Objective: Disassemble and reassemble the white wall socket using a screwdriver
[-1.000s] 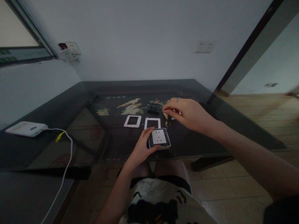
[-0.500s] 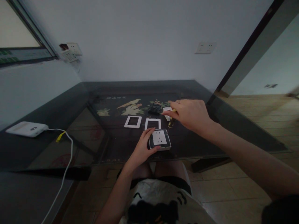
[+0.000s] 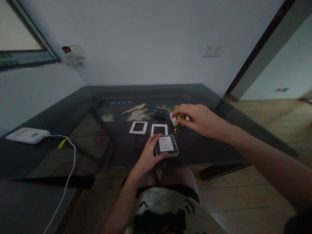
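Screwdriver point(image 3: 176, 129) clenched in our right hand point(image 3: 198, 118), partly hiding white box point(image 3: 172, 119); left hand point(image 3: 148, 153) grasps socket point(image 3: 166, 143), 2 frames point(image 3: 137, 132) nearby.

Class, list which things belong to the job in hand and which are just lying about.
Job in hand:
socket, gripped by the left hand
screwdriver, held by the right hand
probably, being near: two white frames, black part, white piece

Lying about, it seems:
white device
its cable
yellow tag

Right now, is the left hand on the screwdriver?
No, the left hand grips the white-faced socket at its side, while the right hand holds the screwdriver.
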Demonstrator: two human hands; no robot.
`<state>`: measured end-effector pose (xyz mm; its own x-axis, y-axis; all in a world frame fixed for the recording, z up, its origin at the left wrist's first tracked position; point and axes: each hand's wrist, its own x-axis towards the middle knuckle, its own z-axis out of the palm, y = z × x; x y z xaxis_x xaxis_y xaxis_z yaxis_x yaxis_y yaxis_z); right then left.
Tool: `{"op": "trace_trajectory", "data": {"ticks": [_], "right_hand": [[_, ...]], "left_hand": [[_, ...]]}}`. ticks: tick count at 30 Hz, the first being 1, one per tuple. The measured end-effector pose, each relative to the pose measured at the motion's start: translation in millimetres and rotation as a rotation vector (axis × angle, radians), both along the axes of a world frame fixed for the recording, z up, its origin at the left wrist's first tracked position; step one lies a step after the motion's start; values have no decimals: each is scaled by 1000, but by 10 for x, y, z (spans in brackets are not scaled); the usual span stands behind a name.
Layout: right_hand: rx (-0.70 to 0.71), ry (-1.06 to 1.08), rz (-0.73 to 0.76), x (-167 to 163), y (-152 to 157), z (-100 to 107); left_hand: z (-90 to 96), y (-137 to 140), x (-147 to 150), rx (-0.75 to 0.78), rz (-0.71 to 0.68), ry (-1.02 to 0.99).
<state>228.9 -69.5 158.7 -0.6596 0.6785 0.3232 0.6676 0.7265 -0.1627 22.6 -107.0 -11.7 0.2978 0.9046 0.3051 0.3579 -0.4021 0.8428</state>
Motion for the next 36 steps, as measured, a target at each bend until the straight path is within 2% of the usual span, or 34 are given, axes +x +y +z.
{"op": "trace_trajectory", "data": {"ticks": [6, 23, 36], "right_hand": [[43, -11, 48, -54, -28, -24], [155, -36, -24, -81, 38, -95], [137, -154, -166, -89, -27, -104]], "left_hand": [[21, -7, 3, -10, 4, 18], [-13, 2, 9, -6, -3, 2], [17, -9, 13, -15, -9, 0]]}}
